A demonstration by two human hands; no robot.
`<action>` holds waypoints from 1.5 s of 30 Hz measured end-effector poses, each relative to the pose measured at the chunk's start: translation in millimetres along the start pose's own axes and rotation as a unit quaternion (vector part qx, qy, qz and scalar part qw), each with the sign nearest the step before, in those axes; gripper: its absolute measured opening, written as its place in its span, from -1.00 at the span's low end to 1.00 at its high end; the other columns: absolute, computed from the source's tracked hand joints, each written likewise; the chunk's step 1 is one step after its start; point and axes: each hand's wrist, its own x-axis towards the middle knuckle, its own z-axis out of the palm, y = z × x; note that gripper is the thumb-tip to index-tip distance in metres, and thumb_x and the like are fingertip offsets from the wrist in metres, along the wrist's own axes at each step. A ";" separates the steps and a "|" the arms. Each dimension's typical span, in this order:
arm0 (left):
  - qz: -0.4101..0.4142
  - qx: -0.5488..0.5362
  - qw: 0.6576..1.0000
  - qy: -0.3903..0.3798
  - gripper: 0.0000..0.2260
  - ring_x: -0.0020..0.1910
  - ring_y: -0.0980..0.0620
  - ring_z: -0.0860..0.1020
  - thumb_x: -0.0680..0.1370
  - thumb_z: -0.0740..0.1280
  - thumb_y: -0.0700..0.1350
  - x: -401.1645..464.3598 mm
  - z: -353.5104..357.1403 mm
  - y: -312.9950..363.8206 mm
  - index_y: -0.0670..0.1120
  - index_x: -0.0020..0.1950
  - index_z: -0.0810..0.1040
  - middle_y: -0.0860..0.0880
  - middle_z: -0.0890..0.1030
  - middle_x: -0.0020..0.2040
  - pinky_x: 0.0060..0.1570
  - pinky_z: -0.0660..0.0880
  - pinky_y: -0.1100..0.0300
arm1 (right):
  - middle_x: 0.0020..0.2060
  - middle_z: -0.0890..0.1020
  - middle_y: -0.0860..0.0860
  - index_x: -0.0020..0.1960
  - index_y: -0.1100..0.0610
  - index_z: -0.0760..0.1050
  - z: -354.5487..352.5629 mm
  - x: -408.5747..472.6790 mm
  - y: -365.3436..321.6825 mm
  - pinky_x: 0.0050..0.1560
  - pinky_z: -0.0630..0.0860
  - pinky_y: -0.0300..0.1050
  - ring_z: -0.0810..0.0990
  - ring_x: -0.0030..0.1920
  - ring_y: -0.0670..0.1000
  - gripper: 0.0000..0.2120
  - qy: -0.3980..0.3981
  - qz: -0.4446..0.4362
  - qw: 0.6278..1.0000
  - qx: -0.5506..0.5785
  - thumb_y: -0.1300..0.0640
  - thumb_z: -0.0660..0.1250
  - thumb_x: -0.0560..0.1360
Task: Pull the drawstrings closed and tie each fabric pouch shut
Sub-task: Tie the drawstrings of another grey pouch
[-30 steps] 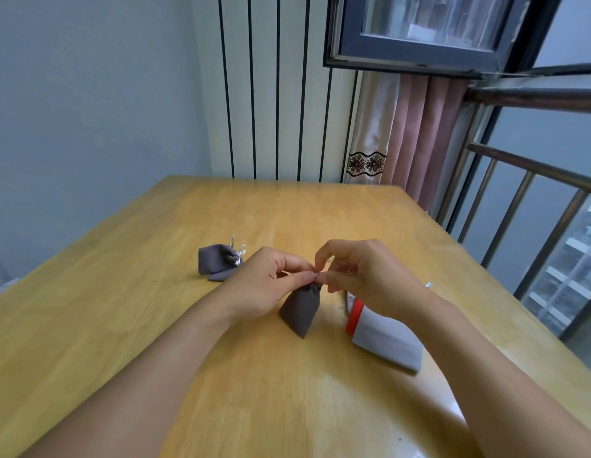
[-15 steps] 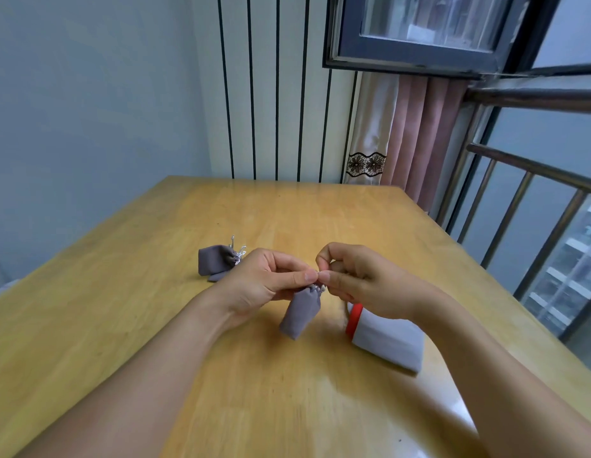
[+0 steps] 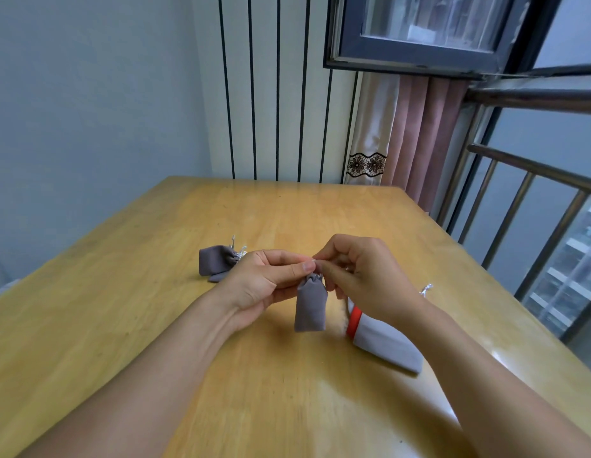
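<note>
A small grey fabric pouch [image 3: 310, 304] hangs upright just above the wooden table [image 3: 155, 325], its gathered neck at the top. My left hand [image 3: 264, 282] pinches the silver drawstring at the neck from the left. My right hand [image 3: 363, 279] pinches the string from the right, fingertips almost touching the left thumb. The strings themselves are mostly hidden by my fingers. A second grey pouch [image 3: 216, 262] lies on its side to the left, neck gathered, silver strings sticking up.
A larger light-grey pouch with a red band [image 3: 383, 342] lies under my right forearm, with its silver string end [image 3: 425, 289] showing beyond the wrist. A metal railing runs along the table's right side. A wall and curtain stand behind the far edge.
The held pouch has swung from a tilt to hang straight down and has been lifted slightly. Both hands stay pinched at its neck.
</note>
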 end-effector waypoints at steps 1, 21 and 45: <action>-0.007 -0.010 1.000 0.000 -0.92 -0.26 0.10 0.66 0.32 0.48 -0.16 -0.3 0.5 0.1 -0.12 -0.21 0.71 -0.08 0.71 -0.20 -0.25 0.57 0.27 | -0.43 0.62 0.06 -0.10 0.19 0.58 1.2 -0.1 0.0 -0.43 0.52 -0.07 0.56 -0.47 0.11 -0.94 0.006 -0.002 1.000 0.004 0.23 0.39 0.56; 0.043 0.021 0.996 0.072 -0.74 -0.14 0.02 0.68 0.33 0.54 -0.27 1.8 -6.7 4.5 -0.14 -0.02 0.61 -0.15 0.72 -0.12 -0.14 0.59 0.23 | -0.32 0.70 -0.01 0.02 0.22 0.63 -26.2 2.9 -1.9 -0.16 0.63 -0.08 0.60 -0.35 -0.10 -0.89 -0.053 0.048 0.997 -0.042 0.35 0.39 0.52; 0.198 0.145 0.969 0.009 -0.71 -0.18 -0.02 0.70 0.34 0.52 -0.26 -4.5 6.6 3.8 -0.10 0.02 0.59 -0.10 0.73 -0.20 -0.13 0.58 0.20 | -0.23 0.69 0.18 -0.04 0.34 0.68 -16.0 0.0 -4.4 -0.29 0.51 -0.30 0.58 -0.34 -0.06 -0.81 -0.037 0.182 0.934 0.305 0.26 0.46 0.39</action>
